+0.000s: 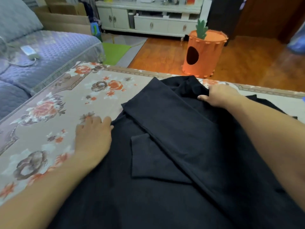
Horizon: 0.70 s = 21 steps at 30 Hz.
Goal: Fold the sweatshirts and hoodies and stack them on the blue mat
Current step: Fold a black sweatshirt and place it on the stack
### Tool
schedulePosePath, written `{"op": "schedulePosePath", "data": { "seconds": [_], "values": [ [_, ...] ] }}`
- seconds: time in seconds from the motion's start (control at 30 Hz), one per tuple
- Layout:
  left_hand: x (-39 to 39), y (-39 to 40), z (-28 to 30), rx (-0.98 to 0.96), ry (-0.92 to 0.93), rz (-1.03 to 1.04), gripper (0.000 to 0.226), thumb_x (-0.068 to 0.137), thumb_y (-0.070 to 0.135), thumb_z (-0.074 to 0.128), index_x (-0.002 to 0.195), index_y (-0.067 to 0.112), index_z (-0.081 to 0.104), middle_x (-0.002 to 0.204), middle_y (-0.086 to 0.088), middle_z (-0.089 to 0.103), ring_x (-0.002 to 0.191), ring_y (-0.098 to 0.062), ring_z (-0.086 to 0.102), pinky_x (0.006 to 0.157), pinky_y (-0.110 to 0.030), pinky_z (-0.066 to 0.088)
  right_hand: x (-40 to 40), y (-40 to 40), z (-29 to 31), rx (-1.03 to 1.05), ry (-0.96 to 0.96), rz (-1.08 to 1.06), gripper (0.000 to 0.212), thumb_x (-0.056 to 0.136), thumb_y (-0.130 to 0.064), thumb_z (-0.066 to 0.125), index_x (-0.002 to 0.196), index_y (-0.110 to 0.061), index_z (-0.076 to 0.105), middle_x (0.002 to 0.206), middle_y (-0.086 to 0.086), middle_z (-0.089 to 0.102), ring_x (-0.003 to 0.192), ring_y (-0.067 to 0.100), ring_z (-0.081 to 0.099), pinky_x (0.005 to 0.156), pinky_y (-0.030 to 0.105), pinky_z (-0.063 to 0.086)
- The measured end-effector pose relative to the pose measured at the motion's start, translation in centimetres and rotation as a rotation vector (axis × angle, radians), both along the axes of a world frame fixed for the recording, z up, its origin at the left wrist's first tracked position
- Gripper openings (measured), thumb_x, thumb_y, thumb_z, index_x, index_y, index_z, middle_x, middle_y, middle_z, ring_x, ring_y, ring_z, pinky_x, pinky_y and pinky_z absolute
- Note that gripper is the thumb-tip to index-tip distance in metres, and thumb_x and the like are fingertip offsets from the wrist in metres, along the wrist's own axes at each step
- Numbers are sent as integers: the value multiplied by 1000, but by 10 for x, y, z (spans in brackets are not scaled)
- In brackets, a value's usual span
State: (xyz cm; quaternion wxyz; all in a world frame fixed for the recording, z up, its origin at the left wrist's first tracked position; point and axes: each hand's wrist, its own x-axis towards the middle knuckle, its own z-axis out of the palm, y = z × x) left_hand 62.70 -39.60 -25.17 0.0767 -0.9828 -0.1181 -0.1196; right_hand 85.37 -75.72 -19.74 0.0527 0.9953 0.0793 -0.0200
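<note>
- Sweatshirt first: the black, soft cotton sweatshirt (173,146) lies spread over the floral-printed table cover (54,116) right in front of me, because I need a flat surface to make clean folds.
- One long black sleeve (165,123) is laid diagonally across the body of the garment, so it sits inside the outline rather than hanging off the side.
- My left hand (93,134) rests flat at the sweatshirt's left edge, fingers loose and spread, gripping nothing; I judge it is there to pin the cloth and hold that edge straight.
- My right hand (219,96) is at the far end near the collar, thumb and fingers pinching a bunch of the black fabric, to pull the shoulder area in toward the middle.
- More dark cloth (264,103) shows past my right forearm; I cannot tell whether it belongs to this sweatshirt.
- No blue mat is visible from here, so stacking is not yet done.
- An orange carrot-shaped felt bin (203,53) stands on the wooden floor beyond the table, well apart from my work.
</note>
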Motion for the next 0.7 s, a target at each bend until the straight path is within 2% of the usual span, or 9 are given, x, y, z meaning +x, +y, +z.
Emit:
{"op": "schedulePosePath", "data": {
  "seconds": [0.13, 0.23, 0.33, 0.4, 0.47, 0.53, 0.57, 0.63, 0.7],
  "values": [
    [132, -28, 19, 7, 112, -18, 28, 105, 34, 40, 124, 19, 54, 125, -18, 55, 118, -40, 47, 94, -51, 38, -12, -73, 18, -52, 99, -300, 75, 96, -67, 37, 146, -12, 46, 145, 17, 51, 130, 37, 49, 107, 43, 39],
    [189, -97, 27, -26, 71, -84, 33, 101, 29, 47, 134, 22, 52, 135, -18, 50, 124, -39, 45, 99, -51, 39, -47, -135, 14, -144, 273, -520, 69, 101, -60, 31, 147, -10, 46, 155, 15, 40, 142, 37, 37, 116, 46, 29],
    [173, -173, 22, -163, 15, -254, 45, 102, 43, 43, 140, 20, 47, 140, -17, 46, 122, -38, 45, 97, -49, 38, -96, -198, 0, -328, 407, -690, 71, 82, -57, 45, 138, -16, 56, 144, 9, 53, 133, 35, 49, 108, 46, 41],
    [133, -192, 15, -234, 50, -344, 52, 101, 51, 38, 144, 22, 46, 143, -16, 45, 127, -37, 43, 105, -50, 36, -125, -216, 2, -313, 272, -728, 57, 80, -42, 51, 128, -11, 57, 130, 11, 59, 121, 36, 57, 95, 44, 48],
    [85, -185, 14, -239, 101, -369, 59, 100, 57, 33, 149, 26, 42, 151, -15, 42, 135, -37, 39, 113, -51, 32, -149, -216, 2, -231, -116, -522, 37, 88, -24, 54, 120, -5, 53, 120, 21, 57, 110, 42, 55, 87, 49, 49],
    [37, -161, 15, -239, 165, -304, 63, 98, 61, 30, 153, 30, 36, 157, -14, 35, 142, -36, 32, 116, -52, 29, -171, -195, -3, -117, -442, -185, 42, 94, -32, 46, 125, -4, 52, 125, 26, 52, 112, 46, 50, 93, 55, 46],
    [12, -145, 15, -249, 205, -249, 64, 98, 63, 29, 155, 33, 32, 160, -12, 30, 145, -35, 28, 118, -52, 26, -180, -183, -9, -20, -474, -72, 51, 97, -40, 40, 135, -7, 50, 137, 26, 47, 124, 46, 45, 104, 56, 39],
    [-40, -114, 15, -278, 262, -130, 67, 97, 66, 24, 157, 38, 24, 164, -9, 22, 150, -34, 20, 120, -52, 23, -197, -161, -20, 125, -242, -77, 67, 98, -58, 29, 153, -21, 34, 160, 16, 26, 146, 39, 23, 118, 53, 19],
    [-88, -93, 10, -301, 309, -55, 71, 95, 71, 13, 159, 41, 15, 168, -7, 13, 153, -32, 13, 122, -50, 20, -214, -150, -41, 77, 22, -69, 90, 85, -80, -2, 158, -30, 16, 167, 4, 9, 152, 31, 10, 120, 50, 13]
  ]
}}
